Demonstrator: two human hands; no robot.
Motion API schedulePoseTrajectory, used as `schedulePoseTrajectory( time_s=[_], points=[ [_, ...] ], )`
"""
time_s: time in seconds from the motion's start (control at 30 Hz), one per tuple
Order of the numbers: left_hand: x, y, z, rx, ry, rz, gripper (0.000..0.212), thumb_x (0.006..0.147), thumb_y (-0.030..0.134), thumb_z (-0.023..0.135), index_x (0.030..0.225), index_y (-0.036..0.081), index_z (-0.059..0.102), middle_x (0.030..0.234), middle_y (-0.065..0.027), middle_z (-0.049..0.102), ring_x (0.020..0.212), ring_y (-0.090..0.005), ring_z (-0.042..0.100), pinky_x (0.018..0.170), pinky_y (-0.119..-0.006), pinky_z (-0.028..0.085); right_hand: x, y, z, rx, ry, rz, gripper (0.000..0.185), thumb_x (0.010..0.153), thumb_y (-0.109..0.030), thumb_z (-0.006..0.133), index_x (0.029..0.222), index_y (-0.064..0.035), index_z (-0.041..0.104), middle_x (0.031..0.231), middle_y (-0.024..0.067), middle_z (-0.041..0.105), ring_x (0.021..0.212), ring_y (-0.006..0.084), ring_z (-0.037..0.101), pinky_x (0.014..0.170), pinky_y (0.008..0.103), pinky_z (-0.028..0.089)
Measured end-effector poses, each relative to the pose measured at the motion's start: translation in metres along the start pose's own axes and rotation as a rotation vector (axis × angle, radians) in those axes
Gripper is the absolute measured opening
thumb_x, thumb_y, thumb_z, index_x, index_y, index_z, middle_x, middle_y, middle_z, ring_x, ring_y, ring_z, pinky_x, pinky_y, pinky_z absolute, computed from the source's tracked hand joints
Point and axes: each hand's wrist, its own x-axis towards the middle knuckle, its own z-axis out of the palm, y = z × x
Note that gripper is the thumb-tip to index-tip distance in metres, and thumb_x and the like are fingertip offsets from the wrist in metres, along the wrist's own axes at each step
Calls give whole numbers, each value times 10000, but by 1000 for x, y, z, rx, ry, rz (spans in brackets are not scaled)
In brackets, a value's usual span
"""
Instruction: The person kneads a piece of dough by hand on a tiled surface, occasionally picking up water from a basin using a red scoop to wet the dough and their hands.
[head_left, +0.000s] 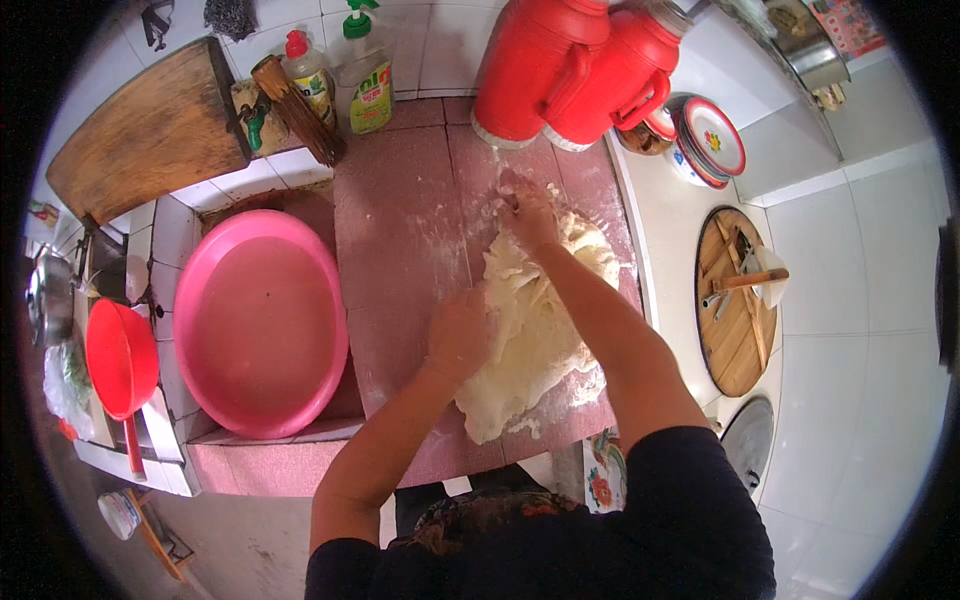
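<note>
A large, ragged mass of pale dough is spread over the reddish tiled counter, with loose flour and crumbs around it. My left hand is against the dough's left edge, blurred, its fingertips hard to make out. Past the dough's far edge, my right hand is low over the counter with fingers bent, among small dough scraps; whether it pinches any is unclear. My right forearm crosses above the dough and hides part of it.
Left of the counter, a pink basin of cloudy water sits in the sink. Two red thermos flasks and a dish soap bottle stand at the back. Rightward are stacked enamel plates and a round wooden lid. A red ladle lies far left.
</note>
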Motion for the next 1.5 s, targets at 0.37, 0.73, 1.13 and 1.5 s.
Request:
schedulePoseTrajectory(
  time_s=[0.37,0.73,1.13,1.5],
  points=[
    [-27,-8,5,196,-39,1,290,850,240,539,995,-6,491,802,-219,569,742,-397,566,668,-490,451,-51,59,-70,-11,-276,393,567,743,-653,569,1022,-168,663,923,135,671,869,311,631,752,442,483],
    [-13,-8,1,230,-121,106,251,804,221,574,916,14,487,872,-195,569,815,-368,575,696,-480,464,-141,-83,-84,-345,-66,161,199,897,-289,459,893,-112,551,752,110,623,758,312,606,823,525,375],
    [-23,-5,-3,99,-158,21,300,792,172,558,1039,17,488,905,-168,546,855,-340,551,705,-450,463,-14,40,-19,-482,81,344,173,867,-275,474,852,-149,591,849,126,640,835,311,607,800,531,383],
    [-27,-1,2,221,-27,-84,259,812,211,550,982,29,480,917,-171,552,844,-349,554,732,-468,464,-44,-16,-54,156,-535,182,438,878,-470,511,1113,-113,602,1128,135,603,1047,258,558,946,439,393]
  ],
)
